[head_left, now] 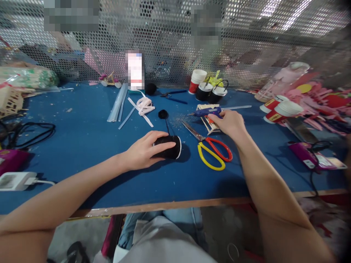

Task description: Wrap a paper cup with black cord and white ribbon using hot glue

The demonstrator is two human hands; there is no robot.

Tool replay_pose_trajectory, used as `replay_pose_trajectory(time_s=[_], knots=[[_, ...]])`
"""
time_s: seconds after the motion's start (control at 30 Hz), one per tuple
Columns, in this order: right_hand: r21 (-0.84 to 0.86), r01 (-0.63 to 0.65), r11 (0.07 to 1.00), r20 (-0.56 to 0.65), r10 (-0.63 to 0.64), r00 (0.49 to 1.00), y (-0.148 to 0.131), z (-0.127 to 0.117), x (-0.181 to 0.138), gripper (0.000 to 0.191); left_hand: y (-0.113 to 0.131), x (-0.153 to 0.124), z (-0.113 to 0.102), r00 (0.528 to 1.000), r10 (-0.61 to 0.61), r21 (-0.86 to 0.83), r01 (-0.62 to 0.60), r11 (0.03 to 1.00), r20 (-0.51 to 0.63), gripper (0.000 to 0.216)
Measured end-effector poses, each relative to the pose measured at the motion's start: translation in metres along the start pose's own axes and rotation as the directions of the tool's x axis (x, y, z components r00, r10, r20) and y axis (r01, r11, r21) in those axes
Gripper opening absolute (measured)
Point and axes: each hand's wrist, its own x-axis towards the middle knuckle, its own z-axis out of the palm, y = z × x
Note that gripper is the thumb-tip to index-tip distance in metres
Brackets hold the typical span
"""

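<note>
My left hand (149, 150) is closed around a black-wrapped cup (172, 147) with a white rim, tipped on its side on the blue table. From the cup a black strand runs up to a small black coil (163, 114). My right hand (231, 122) grips a blue glue gun (210, 111), its nozzle pointing left and a clear glue stick (237, 107) sticking out behind. Under the gun is a small rack of wooden sticks (210, 126); whether the gun touches it I cannot tell. Scissors (202, 138) with red and yellow handles lie open between my hands.
White ribbon (145, 106), glue sticks (117, 104), a black ball (150, 88) and blue-handled pliers (174, 96) lie farther back. Black-wrapped cups (204, 92) stand near the mesh screen (170, 44). Red-and-white cups (283, 111) and pink pieces crowd the right; a white charger (16, 181) sits left.
</note>
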Motion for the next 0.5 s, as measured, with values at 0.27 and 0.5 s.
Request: replay_pose_trajectory(time_s=[0.27, 0.5], knots=[[0.003, -0.043, 0.999, -0.011, 0.043, 0.999, 0.005, 0.003, 0.006, 0.042, 0.000, 0.001, 0.000, 1.000, 0.025, 0.023, -0.025, 0.999, -0.013, 0.042], [0.128, 0.093, 0.987, -0.239, -0.060, 0.969, -0.012, -0.014, -0.025, 0.029, 0.002, 0.002, 0.000, 1.000, 0.013, 0.008, -0.013, 1.000, 0.002, 0.044]])
